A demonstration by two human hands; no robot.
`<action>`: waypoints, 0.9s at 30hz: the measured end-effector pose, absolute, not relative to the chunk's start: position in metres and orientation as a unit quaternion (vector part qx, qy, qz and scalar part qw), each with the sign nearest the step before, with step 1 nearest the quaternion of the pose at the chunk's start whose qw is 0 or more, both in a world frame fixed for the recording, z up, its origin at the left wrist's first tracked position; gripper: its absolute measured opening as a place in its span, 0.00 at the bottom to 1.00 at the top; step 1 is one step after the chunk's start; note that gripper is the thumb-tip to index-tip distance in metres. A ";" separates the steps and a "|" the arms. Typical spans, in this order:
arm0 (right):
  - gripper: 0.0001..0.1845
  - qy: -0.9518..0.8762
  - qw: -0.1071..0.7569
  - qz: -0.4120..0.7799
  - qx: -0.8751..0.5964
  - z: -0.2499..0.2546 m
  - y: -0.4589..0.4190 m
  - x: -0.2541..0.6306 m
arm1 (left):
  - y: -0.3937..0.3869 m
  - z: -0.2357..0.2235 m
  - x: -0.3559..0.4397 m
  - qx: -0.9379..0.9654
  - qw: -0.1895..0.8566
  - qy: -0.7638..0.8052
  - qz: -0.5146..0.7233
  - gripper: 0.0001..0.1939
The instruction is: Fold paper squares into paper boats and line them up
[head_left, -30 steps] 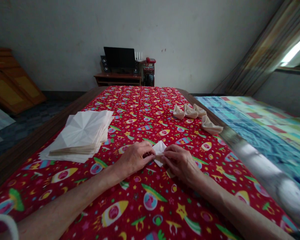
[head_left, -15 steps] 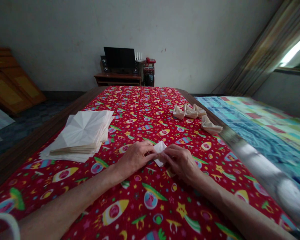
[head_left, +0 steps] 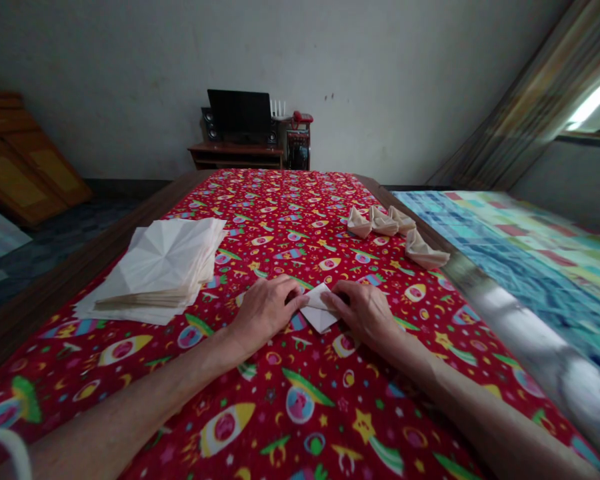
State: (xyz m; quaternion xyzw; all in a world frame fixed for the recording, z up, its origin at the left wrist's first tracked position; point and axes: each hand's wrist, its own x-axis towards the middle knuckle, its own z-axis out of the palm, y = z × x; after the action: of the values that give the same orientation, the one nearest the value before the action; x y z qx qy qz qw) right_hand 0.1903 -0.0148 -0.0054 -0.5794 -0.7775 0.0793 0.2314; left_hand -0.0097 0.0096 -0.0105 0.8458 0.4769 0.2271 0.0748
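Note:
A small folded piece of white paper [head_left: 321, 319] lies on the red patterned tablecloth between my hands. My left hand [head_left: 269, 308] pinches its left corner between thumb and curled fingers. On the opposite side, my right hand [head_left: 364, 308] grips the right edge, thumb on top. A crease crosses the paper's middle, and its lower point faces me. To the left rests a stack of creased paper sheets [head_left: 165, 257]. Several folded paper boats [head_left: 425, 253] stand at the right side of the table, three close together and one nearer me.
The tablecloth [head_left: 290, 407] covers a dark wooden table whose edge [head_left: 485, 293] shows on the right. Beyond it is a bed with a patchwork cover [head_left: 530, 260]. At the far wall stand a monitor [head_left: 240, 115] and a red telephone [head_left: 301, 119]. A wooden cabinet [head_left: 30, 167] is at left.
My hands have moved slightly apart, the thumbs drawing away from the paper's middle toward its sides. More of the paper's face and its crosswise crease now show.

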 end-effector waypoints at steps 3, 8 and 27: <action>0.18 -0.781 0.220 0.079 -0.579 -0.004 -0.014 0.190 | 0.010 -0.011 -0.010 0.850 0.058 0.476 0.218 0.12; 0.18 -0.785 0.199 0.050 -0.584 -0.006 -0.011 0.191 | 0.009 -0.011 -0.008 0.857 0.028 0.472 0.205 0.11; 0.14 -0.748 0.222 0.092 -0.618 -0.009 -0.006 0.193 | 0.008 -0.011 -0.007 0.857 0.018 0.474 0.201 0.11</action>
State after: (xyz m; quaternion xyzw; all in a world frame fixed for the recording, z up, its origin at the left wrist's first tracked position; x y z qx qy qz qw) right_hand 0.1932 -0.0061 -0.0095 -0.6183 -0.7483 0.0917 0.2221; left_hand -0.0067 0.0082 -0.0106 0.8573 0.4736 0.2009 0.0184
